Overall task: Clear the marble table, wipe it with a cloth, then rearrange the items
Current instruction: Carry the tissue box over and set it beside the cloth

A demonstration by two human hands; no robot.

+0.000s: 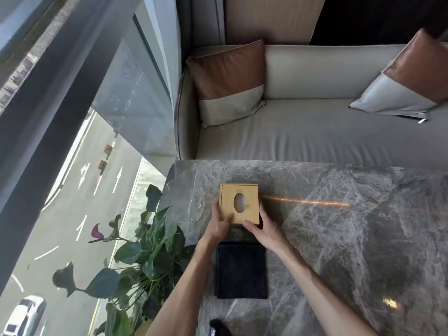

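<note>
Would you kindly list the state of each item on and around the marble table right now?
Wooden tissue box: upright on the table, gripped on both sides.
Left hand: closed on the box.
Right hand: closed on the box.
Dark cloth: folded, lying flat.
Glass dish: empty, beside the box.

Tissue box (239, 204) on table (339, 238), cloth (241, 270) before it.

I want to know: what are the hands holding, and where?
The wooden tissue box: left hand on its left side, right hand at its near right corner.

Dark object (219, 328) cut off at bottom edge.
</note>
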